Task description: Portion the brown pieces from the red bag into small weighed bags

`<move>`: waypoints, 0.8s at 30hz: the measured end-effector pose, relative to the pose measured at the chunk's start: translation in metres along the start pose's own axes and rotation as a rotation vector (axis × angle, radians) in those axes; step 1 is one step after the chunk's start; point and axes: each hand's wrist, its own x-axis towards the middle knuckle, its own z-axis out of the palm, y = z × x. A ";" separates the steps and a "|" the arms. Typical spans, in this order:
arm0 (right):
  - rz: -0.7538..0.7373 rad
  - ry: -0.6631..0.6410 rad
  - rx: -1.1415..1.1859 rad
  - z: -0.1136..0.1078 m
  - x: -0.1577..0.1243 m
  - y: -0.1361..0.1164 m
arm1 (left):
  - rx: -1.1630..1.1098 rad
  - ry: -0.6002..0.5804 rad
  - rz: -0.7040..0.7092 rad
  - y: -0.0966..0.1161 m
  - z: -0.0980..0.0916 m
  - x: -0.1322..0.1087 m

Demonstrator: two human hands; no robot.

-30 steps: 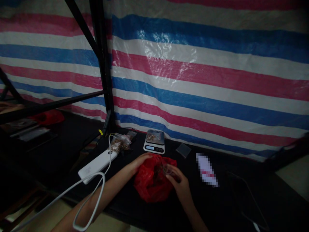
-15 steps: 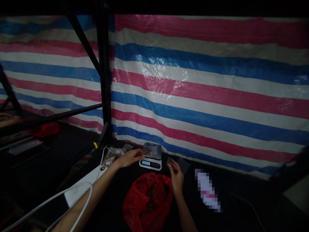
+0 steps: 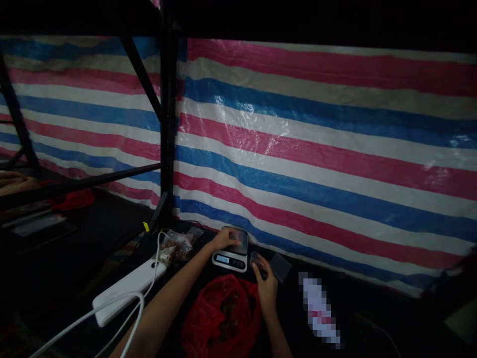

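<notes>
Leftward, a clear bag of brown pieces (image 3: 177,247) lies near the digital kitchen scale (image 3: 229,262); left hand (image 3: 220,240), fingers (image 3: 231,234) pressed together, touches its pan (image 3: 241,239), where a light touch seems best. Red plastic bag (image 3: 221,318) sits below; right hand (image 3: 266,289) pinches a small clear piece (image 3: 255,258).

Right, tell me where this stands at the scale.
Done so far: a clear plastic bag of brown pieces lies beside the digital scale. In hand: the left hand rests on the scale's platform, and the right hand holds a small clear packet. Left: brown pieces remain in the red plastic bag, and a flat clear sachet lies near the scale.
</notes>
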 end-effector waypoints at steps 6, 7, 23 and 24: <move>-0.143 -0.105 -0.126 -0.002 0.039 -0.024 | -0.412 0.024 -0.013 0.011 -0.001 -0.025; -0.188 -0.139 -0.161 -0.002 0.047 -0.030 | -0.444 0.011 -0.008 0.013 0.000 -0.027; -0.849 -0.475 -0.997 -0.011 0.098 -0.140 | -0.522 -0.088 -0.063 0.016 -0.001 -0.018; -0.874 -0.492 -1.031 -0.009 0.098 -0.144 | -0.541 -0.085 -0.057 0.016 0.001 -0.018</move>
